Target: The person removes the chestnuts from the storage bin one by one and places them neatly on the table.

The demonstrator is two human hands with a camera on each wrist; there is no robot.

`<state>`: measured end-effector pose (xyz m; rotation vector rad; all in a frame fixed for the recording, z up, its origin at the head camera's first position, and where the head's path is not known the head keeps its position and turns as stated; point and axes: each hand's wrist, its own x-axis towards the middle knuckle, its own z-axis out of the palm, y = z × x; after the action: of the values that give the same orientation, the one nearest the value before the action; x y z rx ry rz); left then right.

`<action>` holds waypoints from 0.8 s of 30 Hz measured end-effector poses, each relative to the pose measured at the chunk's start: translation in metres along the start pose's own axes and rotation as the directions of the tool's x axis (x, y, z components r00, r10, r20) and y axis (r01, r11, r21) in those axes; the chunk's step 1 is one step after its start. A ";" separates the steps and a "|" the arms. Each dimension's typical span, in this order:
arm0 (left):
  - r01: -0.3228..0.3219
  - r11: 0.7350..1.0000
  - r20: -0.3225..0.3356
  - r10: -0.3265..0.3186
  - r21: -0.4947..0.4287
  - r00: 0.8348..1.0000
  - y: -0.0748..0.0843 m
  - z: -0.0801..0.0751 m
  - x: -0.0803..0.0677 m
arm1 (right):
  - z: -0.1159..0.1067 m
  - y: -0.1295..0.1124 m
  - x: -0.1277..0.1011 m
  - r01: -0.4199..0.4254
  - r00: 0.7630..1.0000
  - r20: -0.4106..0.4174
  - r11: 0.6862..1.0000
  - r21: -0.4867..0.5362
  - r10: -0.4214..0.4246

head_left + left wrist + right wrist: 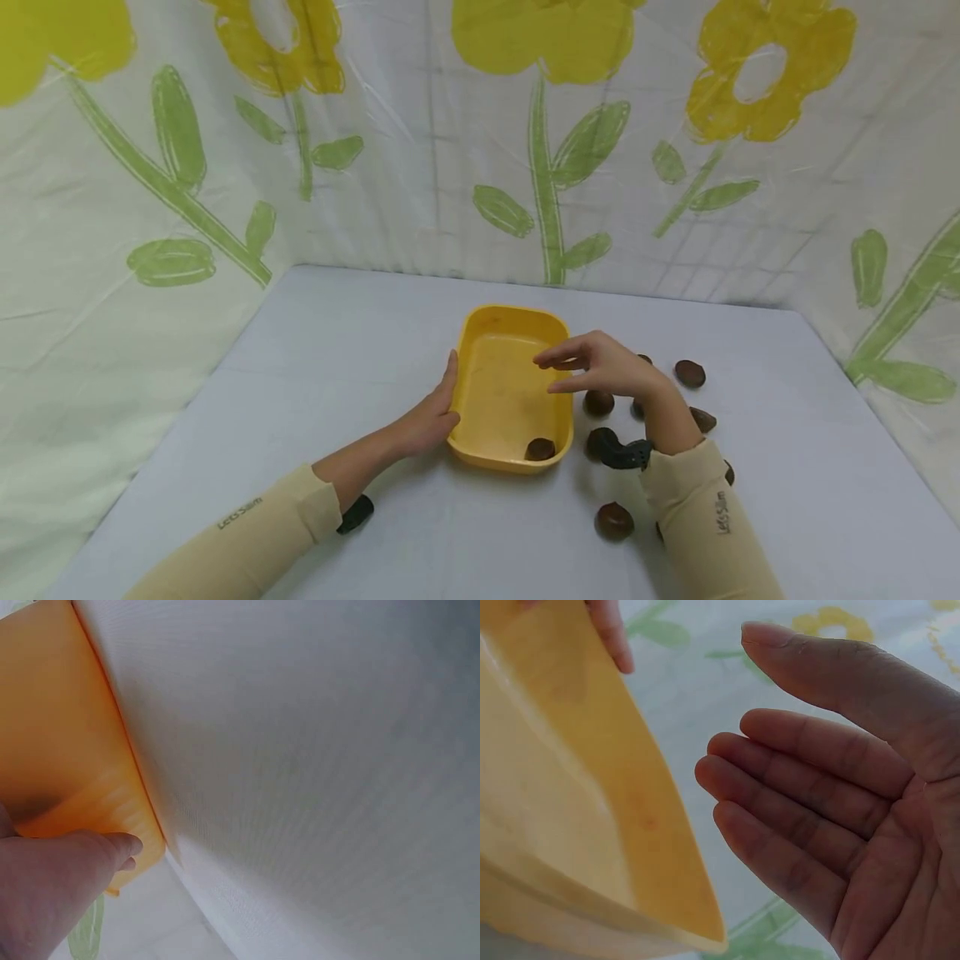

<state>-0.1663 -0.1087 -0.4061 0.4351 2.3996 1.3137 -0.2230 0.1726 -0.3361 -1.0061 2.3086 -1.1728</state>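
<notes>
Yellow tray [480, 333], steadied by flat left hand [431, 417]; right hand [600, 367] empty, loose chestnuts [690, 373] beside

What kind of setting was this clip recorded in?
Probably a makeshift recording booth, not a real kitchen: a plain white table is walled in by a flower-printed plastic sheet, and holds only a yellow tray and scattered chestnuts.
</notes>
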 end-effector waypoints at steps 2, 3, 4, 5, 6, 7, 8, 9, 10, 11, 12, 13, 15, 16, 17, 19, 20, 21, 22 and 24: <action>-0.001 1.000 0.000 0.001 0.003 1.000 0.000 -0.001 -0.001 | 0.002 -0.001 0.003 0.003 1.000 0.009 1.000 0.004 -0.003; -0.003 1.000 -0.001 0.003 0.002 1.000 0.001 -0.001 -0.001 | 0.003 -0.001 0.005 0.003 1.000 0.014 1.000 0.009 -0.003; -0.005 1.000 -0.001 0.005 0.001 1.000 0.001 -0.001 -0.001 | 0.003 -0.001 0.006 0.003 1.000 0.016 1.000 0.012 -0.003; -0.004 1.000 -0.002 0.004 0.002 1.000 0.001 -0.001 -0.001 | 0.004 -0.002 0.007 0.002 1.000 0.017 1.000 0.014 -0.003; -0.005 1.000 -0.001 0.005 0.002 1.000 0.001 -0.001 -0.001 | 0.005 -0.002 0.008 0.002 1.000 0.018 1.000 0.016 -0.003; -0.005 1.000 -0.001 0.005 0.000 1.000 0.001 -0.001 -0.001 | 0.006 -0.003 0.009 0.003 1.000 0.019 1.000 0.019 -0.003; -0.004 1.000 -0.001 0.004 0.001 1.000 0.001 -0.001 -0.001 | 0.007 -0.003 0.011 0.005 1.000 0.022 1.000 0.021 -0.006; -0.005 1.000 -0.002 0.005 -0.001 1.000 0.001 -0.001 -0.001 | 0.008 -0.004 0.012 0.011 1.000 0.024 1.000 0.023 -0.011; -0.004 1.000 -0.003 0.004 0.001 1.000 0.001 -0.001 -0.001 | 0.009 -0.004 0.013 0.014 1.000 0.028 1.000 0.025 -0.015; -0.003 1.000 -0.004 0.003 0.003 1.000 0.001 -0.001 -0.001 | 0.010 -0.005 0.015 0.016 0.999 0.032 0.999 0.028 -0.017; -0.003 1.000 -0.005 0.003 0.004 1.000 0.001 -0.001 -0.002 | 0.012 -0.005 0.016 0.016 0.999 0.039 1.000 0.027 -0.017; -0.003 1.000 -0.006 0.003 0.007 1.000 0.001 -0.001 -0.002 | 0.013 -0.005 0.018 0.014 0.999 0.047 1.000 0.025 -0.015; -0.002 1.000 -0.008 0.002 0.009 1.000 0.001 -0.002 -0.002 | 0.016 -0.006 0.022 0.002 0.998 0.064 1.000 0.022 -0.003; 0.001 1.000 -0.007 0.000 0.010 1.000 0.001 -0.002 -0.002 | 0.017 -0.006 0.024 -0.010 0.997 0.072 1.000 0.019 0.008; -0.002 1.000 -0.009 0.002 0.008 1.000 0.001 -0.002 -0.002 | 0.019 -0.005 0.026 -0.016 0.997 0.079 1.000 0.012 0.015; 0.001 1.000 -0.008 -0.001 0.009 1.000 0.000 -0.002 -0.002 | 0.021 -0.005 0.031 -0.020 0.996 0.092 1.000 0.006 0.020; 0.000 1.000 -0.009 0.000 0.008 1.000 0.001 -0.002 -0.002 | 0.023 -0.006 0.033 -0.017 0.995 0.096 1.000 0.006 0.017; 0.001 1.000 -0.009 -0.001 0.007 1.000 0.000 -0.002 -0.002 | 0.024 -0.006 0.036 -0.011 0.995 0.099 1.000 0.001 0.010; -0.001 1.000 -0.009 0.001 0.008 1.000 0.000 -0.001 -0.002 | 0.025 -0.006 0.038 -0.003 0.995 0.104 1.000 -0.001 0.003; 0.001 1.000 -0.008 -0.001 0.010 1.000 0.000 -0.001 -0.002 | 0.028 -0.006 0.042 0.008 0.994 0.113 1.000 -0.003 -0.008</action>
<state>-0.1647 -0.1107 -0.4053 0.4325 2.4136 1.3051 -0.2326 0.1243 -0.3479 -1.0564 2.2213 -1.0859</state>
